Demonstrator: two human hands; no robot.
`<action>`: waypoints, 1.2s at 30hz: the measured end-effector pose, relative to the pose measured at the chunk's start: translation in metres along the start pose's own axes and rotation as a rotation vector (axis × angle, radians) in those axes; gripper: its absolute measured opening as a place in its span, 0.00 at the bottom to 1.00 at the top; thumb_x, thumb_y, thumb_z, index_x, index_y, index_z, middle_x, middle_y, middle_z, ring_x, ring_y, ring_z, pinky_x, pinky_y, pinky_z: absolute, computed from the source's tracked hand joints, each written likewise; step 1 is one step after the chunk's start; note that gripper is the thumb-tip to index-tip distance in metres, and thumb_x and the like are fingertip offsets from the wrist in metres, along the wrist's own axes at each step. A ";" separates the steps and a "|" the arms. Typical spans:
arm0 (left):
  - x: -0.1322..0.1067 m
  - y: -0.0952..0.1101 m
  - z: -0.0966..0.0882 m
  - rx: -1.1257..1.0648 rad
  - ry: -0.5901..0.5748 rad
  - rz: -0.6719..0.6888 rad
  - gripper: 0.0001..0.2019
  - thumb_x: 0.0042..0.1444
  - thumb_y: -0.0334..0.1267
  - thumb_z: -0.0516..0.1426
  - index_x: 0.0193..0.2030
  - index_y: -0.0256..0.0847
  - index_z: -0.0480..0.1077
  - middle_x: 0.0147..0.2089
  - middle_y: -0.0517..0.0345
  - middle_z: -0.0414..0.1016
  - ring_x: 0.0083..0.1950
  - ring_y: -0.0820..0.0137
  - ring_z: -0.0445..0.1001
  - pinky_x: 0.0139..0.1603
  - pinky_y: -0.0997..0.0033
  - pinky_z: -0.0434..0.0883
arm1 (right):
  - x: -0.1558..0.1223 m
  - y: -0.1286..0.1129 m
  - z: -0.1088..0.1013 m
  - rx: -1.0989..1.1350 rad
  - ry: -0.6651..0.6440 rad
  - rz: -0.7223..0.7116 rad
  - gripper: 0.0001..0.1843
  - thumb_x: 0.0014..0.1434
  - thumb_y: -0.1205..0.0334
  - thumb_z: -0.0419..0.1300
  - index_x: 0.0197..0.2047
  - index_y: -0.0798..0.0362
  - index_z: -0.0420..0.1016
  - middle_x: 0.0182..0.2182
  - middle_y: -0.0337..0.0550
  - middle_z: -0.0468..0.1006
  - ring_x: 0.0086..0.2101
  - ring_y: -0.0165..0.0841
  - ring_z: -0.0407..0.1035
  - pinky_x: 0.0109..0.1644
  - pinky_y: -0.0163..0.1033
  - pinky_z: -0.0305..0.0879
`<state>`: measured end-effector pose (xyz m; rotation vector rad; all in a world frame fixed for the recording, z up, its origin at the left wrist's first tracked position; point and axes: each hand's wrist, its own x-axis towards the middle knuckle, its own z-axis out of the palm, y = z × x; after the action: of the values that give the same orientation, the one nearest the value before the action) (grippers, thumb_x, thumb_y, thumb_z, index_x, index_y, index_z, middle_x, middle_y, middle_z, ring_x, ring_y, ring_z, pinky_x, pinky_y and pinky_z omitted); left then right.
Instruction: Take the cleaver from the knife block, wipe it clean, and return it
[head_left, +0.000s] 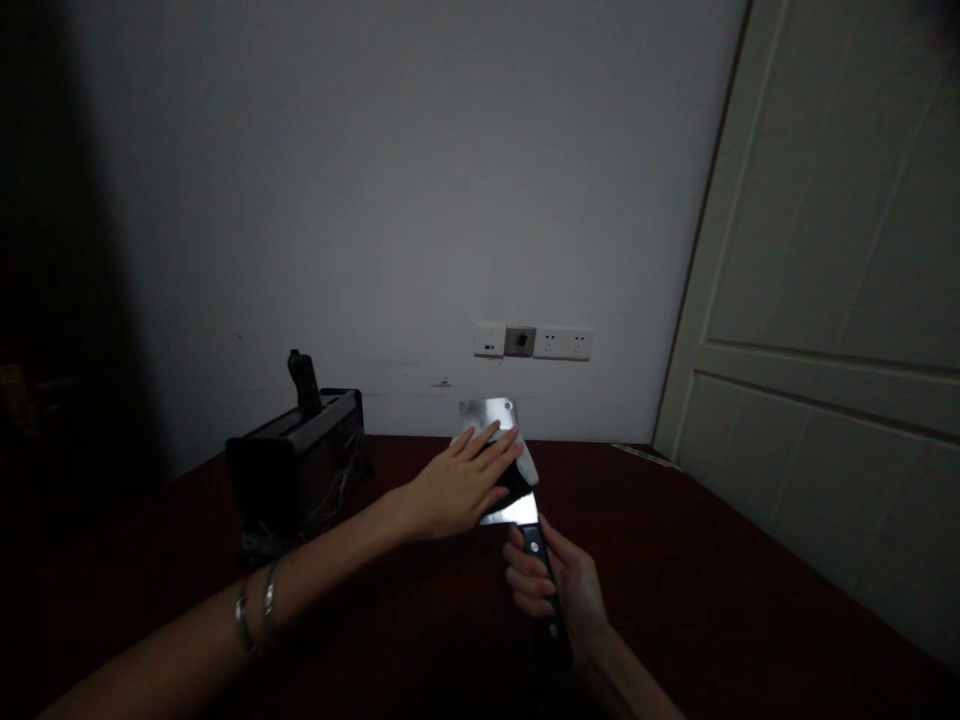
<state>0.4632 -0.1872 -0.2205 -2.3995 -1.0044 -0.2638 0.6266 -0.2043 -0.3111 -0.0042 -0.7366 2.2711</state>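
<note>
Filling most of the view is a pale wall, w/ a panelled door at right. Below them a dark red table runs edge to edge. Light is poor and the far left is nearly black.

Both forearms reach in from the bottom and meet near mid-table over a cleaver. It sits just above the table, blade pointing away toward the wall.
- R hand: fist wrapped tight round the black handle, thumb side up.
- L hand: palm down on the flat of the blade, fingers straight and lightly fanned, tips near the far end.
- A pale patch shows by the L fingertips. Can't tell if it's cloth, stone or glare.

Risks, as I judge them:
- L fingers lie close to the blade's edge, so a slip of either hand could run skin onto it.
- Dim light makes the edge hard to see.
- Only one fist steadies the handle, so a twist could tip the blade under the flat palm.

Container: a black block stands left of the hands, near the wall & apart from them. One dark handle sticks up from its top. Other slots are too dark to read, so contents beyond that are unknown.

Smaller bits: a socket strip on the wall above the blade, and bangles on the L wrist.
</note>
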 end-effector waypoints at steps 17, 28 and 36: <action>-0.007 0.007 0.001 -0.009 0.027 0.071 0.27 0.62 0.42 0.42 0.66 0.41 0.37 0.68 0.58 0.34 0.68 0.66 0.30 0.64 0.60 0.44 | 0.000 0.002 -0.001 0.042 -0.026 -0.003 0.14 0.52 0.56 0.58 0.28 0.61 0.68 0.15 0.28 0.54 0.13 0.17 0.39 0.13 0.23 0.41; 0.006 -0.030 0.008 -0.014 0.002 -0.045 0.26 0.63 0.43 0.38 0.66 0.40 0.33 0.68 0.56 0.32 0.68 0.65 0.30 0.64 0.58 0.43 | 0.003 0.004 -0.002 0.073 -0.046 0.023 0.14 0.53 0.57 0.57 0.28 0.61 0.68 0.15 0.29 0.54 0.13 0.17 0.41 0.13 0.22 0.43; -0.005 -0.008 0.001 -0.044 -0.028 0.079 0.27 0.63 0.43 0.39 0.66 0.43 0.33 0.68 0.60 0.31 0.68 0.66 0.28 0.65 0.59 0.41 | 0.001 -0.001 0.001 0.080 -0.056 -0.015 0.14 0.54 0.58 0.56 0.29 0.63 0.69 0.15 0.30 0.55 0.14 0.16 0.43 0.13 0.22 0.43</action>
<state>0.4537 -0.1847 -0.2200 -2.4826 -0.9224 -0.2259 0.6268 -0.2035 -0.3097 0.1029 -0.6727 2.2930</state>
